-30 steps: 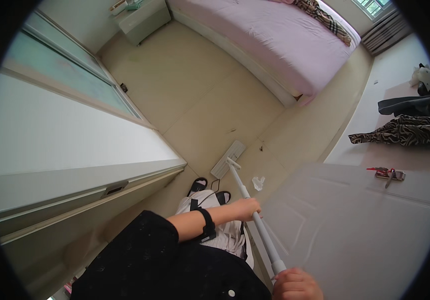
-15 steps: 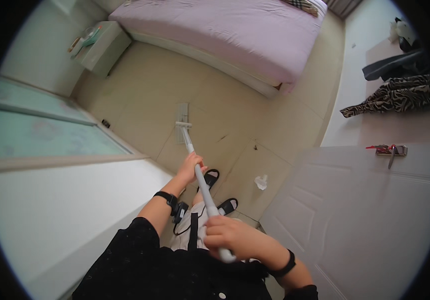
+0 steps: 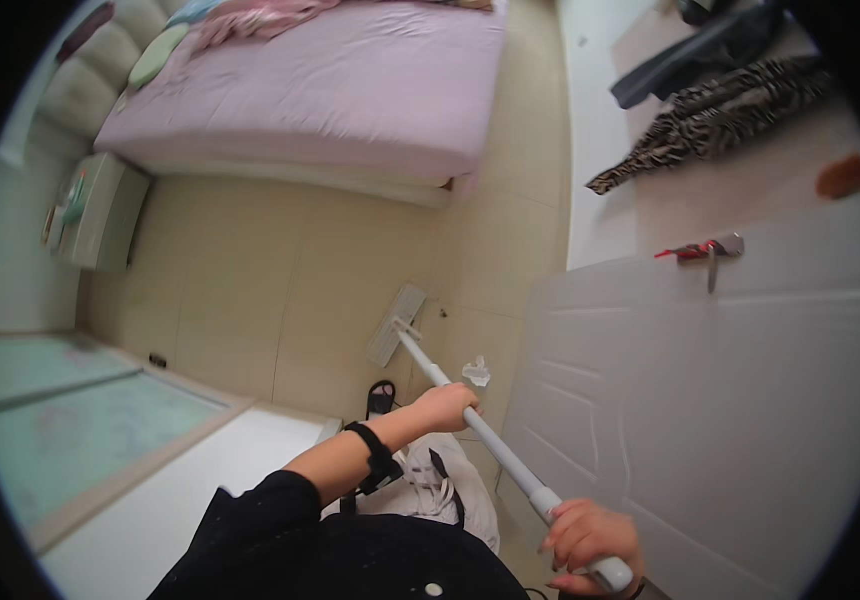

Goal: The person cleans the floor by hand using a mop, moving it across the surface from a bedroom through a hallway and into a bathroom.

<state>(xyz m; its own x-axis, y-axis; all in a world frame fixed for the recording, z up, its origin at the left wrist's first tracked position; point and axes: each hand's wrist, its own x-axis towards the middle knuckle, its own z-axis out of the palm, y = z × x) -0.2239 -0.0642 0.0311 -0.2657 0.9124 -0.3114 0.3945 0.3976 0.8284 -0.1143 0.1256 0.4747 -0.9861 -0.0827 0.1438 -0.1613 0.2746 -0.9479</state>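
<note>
My left hand (image 3: 445,405) is closed around the middle of a white mop pole (image 3: 498,448), and my right hand (image 3: 590,540) grips its lower end near my body. The flat mop head (image 3: 384,342) lies on the tiled floor beyond my feet, just left of a small dark speck of debris (image 3: 444,313). A crumpled white scrap (image 3: 476,371) lies beside the pole, to its right. A black sandal (image 3: 380,397) shows below the mop head; my other foot is hidden.
A white panelled door (image 3: 670,400) stands close at my right, clothes (image 3: 700,130) hanging beyond it. A bed with pink sheet (image 3: 320,100) spans the far side. A bedside cabinet (image 3: 105,215) is at the left, above a frosted glass sliding panel (image 3: 80,430).
The mop head swung left and outward, and is now back to the right beside the debris, at a slant. My hands moved with the pole. The view has shifted, showing more bed.
</note>
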